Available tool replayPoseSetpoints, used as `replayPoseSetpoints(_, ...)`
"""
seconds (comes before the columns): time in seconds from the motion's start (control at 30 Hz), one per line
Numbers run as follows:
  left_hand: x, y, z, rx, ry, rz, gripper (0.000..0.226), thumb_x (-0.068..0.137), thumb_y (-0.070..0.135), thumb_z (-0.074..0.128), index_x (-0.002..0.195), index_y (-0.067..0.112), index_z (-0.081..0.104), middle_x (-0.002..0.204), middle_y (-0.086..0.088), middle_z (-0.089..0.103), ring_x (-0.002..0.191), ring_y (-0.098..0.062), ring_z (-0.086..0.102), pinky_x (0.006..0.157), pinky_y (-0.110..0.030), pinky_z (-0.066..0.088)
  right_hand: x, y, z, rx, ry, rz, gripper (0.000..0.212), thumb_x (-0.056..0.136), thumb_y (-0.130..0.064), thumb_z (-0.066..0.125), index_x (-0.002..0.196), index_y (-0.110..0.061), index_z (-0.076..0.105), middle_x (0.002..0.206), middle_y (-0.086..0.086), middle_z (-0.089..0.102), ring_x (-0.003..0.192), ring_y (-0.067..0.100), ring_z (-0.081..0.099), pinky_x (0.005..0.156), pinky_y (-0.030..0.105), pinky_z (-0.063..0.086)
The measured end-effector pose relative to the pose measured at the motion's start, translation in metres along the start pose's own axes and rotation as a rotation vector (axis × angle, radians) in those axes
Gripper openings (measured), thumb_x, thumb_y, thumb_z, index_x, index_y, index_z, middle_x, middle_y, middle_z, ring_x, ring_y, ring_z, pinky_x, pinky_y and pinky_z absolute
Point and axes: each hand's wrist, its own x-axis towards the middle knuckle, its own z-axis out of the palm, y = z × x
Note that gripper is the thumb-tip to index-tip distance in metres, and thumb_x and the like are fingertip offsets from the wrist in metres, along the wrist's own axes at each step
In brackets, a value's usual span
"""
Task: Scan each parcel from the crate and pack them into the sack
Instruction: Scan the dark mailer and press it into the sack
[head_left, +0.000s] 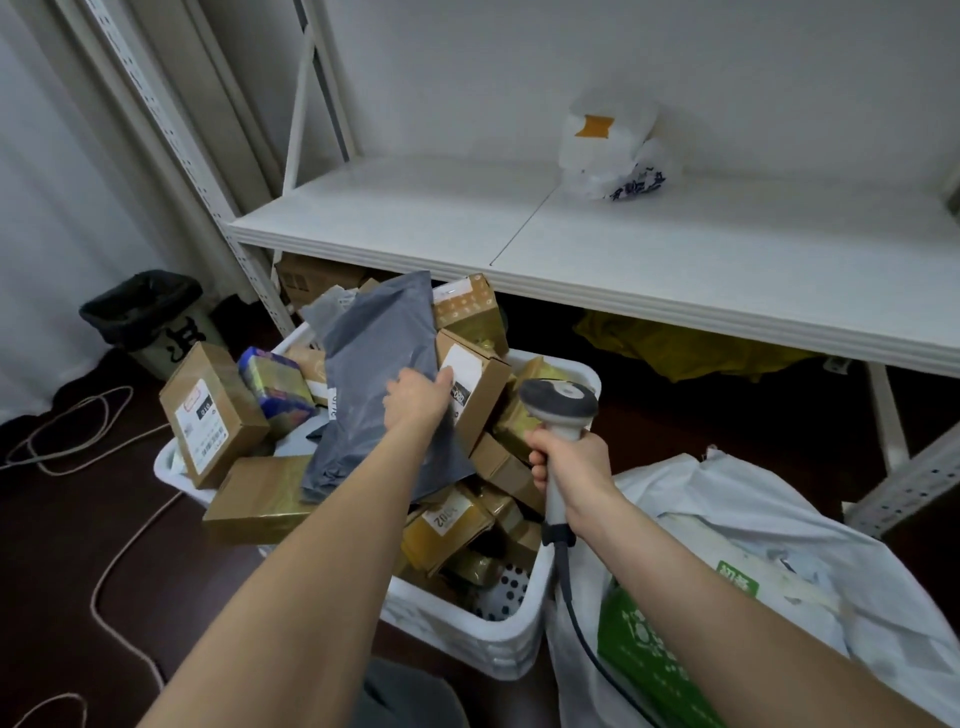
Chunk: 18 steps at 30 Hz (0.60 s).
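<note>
We've got both bare arms stretched forward and down. Our left forearm runs up from the lower left toward the middle, wrist straight, with the back of the left hand facing us. Its thumb points out to the right and the other fingers are tucked out of sight as it pinches the grey bag. Our right forearm comes in from the lower right corner, angled up and left. The right hand is wrapped in a fist round the handle of the scanner, fingers curled at the left side. The hands are near each other, not touching, the left a little higher.
</note>
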Motion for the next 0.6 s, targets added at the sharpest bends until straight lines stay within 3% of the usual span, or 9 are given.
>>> replayPoseSetpoints(0.1, 0.010, -0.002, 0.008, 0.015, 0.065, -0.013, 0.041, 0.093, 0.043, 0.047, 0.111, 0.009, 0.062, 0.119, -0.015, 0.059, 0.105, -0.036, 0.058, 0.086, -0.043, 0.049, 0.012, 0.007, -0.001, 0.001, 0.014, 0.019, 0.013, 0.088, -0.011, 0.068, 0.075, -0.012, 0.063, 0.062, 0.003, 0.060, 0.052, 0.011, 0.052, 0.054, 0.023, 0.047)
replayPoseSetpoints(0.3, 0.002, 0.004, -0.027, -0.020, 0.189, 0.055, 0.018, 0.098, 0.025, 0.045, 0.102, 0.013, 0.057, 0.108, -0.011, 0.060, 0.101, -0.032, 0.057, 0.085, -0.040, 0.046, 0.007, 0.008, -0.004, 0.011, 0.017, 0.028, 0.014, 0.087, -0.011, 0.069, 0.074, -0.012, 0.063, 0.062, 0.003, 0.061, 0.053, 0.012, 0.053, 0.057, 0.025, 0.047)
replayPoseSetpoints(0.47, -0.028, 0.025, -0.104, -0.394, 0.246, 0.189, 0.019, 0.098, 0.013, 0.045, 0.079, 0.012, 0.042, 0.073, -0.003, 0.046, 0.078, -0.022, 0.047, 0.067, -0.031, 0.038, -0.024, -0.016, -0.009, 0.060, -0.014, -0.039, 0.015, 0.086, -0.009, 0.069, 0.073, -0.012, 0.063, 0.063, 0.004, 0.062, 0.053, 0.013, 0.053, 0.059, 0.026, 0.048)
replayPoseSetpoints(0.6, -0.073, 0.041, -0.167, -0.704, 0.059, 0.321, 0.028, 0.096, 0.009, 0.052, 0.070, 0.014, 0.045, 0.070, -0.003, 0.049, 0.070, -0.019, 0.052, 0.063, -0.031, 0.044, -0.057, -0.034, -0.019, 0.150, -0.043, -0.082, 0.011, 0.083, -0.010, 0.074, 0.083, -0.011, 0.063, 0.076, 0.007, 0.068, 0.067, 0.016, 0.063, 0.075, 0.033, 0.055)
